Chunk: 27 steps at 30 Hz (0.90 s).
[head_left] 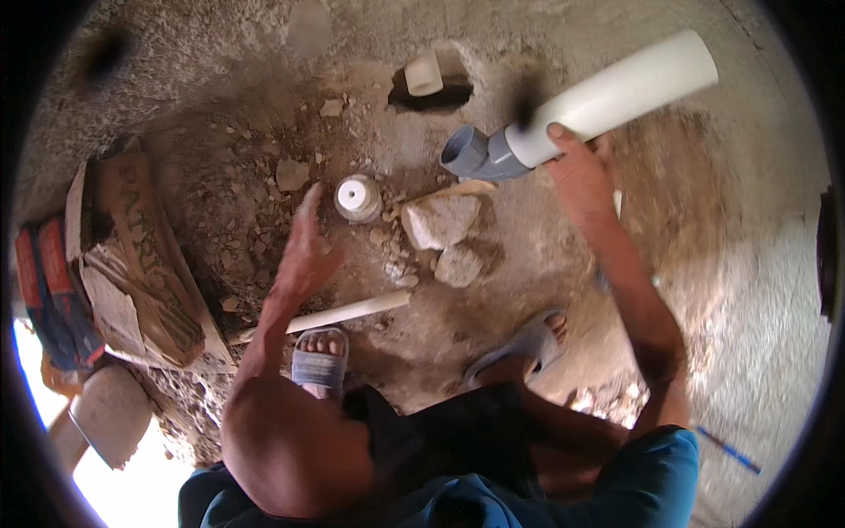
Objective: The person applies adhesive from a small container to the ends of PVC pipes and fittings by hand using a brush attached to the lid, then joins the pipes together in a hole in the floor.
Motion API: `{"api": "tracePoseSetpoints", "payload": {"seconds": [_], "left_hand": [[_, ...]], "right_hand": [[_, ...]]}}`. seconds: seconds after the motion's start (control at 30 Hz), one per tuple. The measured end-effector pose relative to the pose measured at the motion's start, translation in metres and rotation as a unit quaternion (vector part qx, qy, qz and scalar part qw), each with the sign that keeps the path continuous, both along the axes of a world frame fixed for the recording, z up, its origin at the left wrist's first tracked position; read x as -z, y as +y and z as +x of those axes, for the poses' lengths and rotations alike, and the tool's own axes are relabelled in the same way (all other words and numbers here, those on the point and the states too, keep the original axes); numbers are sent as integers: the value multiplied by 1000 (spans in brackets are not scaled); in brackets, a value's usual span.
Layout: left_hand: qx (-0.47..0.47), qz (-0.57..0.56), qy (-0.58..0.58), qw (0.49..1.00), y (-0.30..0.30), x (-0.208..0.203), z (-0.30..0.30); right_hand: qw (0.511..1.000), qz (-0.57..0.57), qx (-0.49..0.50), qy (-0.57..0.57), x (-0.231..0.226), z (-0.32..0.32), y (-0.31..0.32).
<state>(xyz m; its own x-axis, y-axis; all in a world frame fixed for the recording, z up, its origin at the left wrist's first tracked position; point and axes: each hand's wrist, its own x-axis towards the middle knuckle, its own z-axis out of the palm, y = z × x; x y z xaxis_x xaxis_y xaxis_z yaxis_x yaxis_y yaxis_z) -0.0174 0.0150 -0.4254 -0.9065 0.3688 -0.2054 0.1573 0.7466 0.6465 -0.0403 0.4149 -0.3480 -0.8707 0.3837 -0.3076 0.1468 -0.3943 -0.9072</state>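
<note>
My right hand [581,180] is wrapped round a white plastic pipe [634,84], near its lower left end. A grey elbow fitting [488,156] sits on that end, its round mouth facing left. The pipe slants up to the right above the dirt floor. Empty, my left hand [310,245] hangs with its fingers stretched out, slightly blurred. Just right of its fingertips stands a round white object with a small hole in its top [357,195]; its kind is unclear.
Pale rocks [442,220] lie mid-floor. A white pipe end [423,75] shows in a wall hole. A pale stick [352,312] lies by my left sandal [319,361]. Brown sacking [145,264] and red-and-dark packs [57,290] are at left, a blue pen-like object [731,451] at right.
</note>
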Motion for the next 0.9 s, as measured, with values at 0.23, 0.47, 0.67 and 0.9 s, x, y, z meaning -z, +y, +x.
{"api": "tracePoseSetpoints", "payload": {"seconds": [0.23,0.47,0.67,0.9], "left_hand": [[-77,157,-96,980,57,-159,-47],[-216,96,-246,940,122,-45,-154],[-403,350,-277,799,174,31,-177],[-355,451,-344,743,192,57,-188]], "right_hand": [[986,3,56,158,69,-38,-14],[973,111,43,196,60,-41,-28],[974,163,51,150,65,-29,-22],[980,139,69,128,69,-27,-51]]}}
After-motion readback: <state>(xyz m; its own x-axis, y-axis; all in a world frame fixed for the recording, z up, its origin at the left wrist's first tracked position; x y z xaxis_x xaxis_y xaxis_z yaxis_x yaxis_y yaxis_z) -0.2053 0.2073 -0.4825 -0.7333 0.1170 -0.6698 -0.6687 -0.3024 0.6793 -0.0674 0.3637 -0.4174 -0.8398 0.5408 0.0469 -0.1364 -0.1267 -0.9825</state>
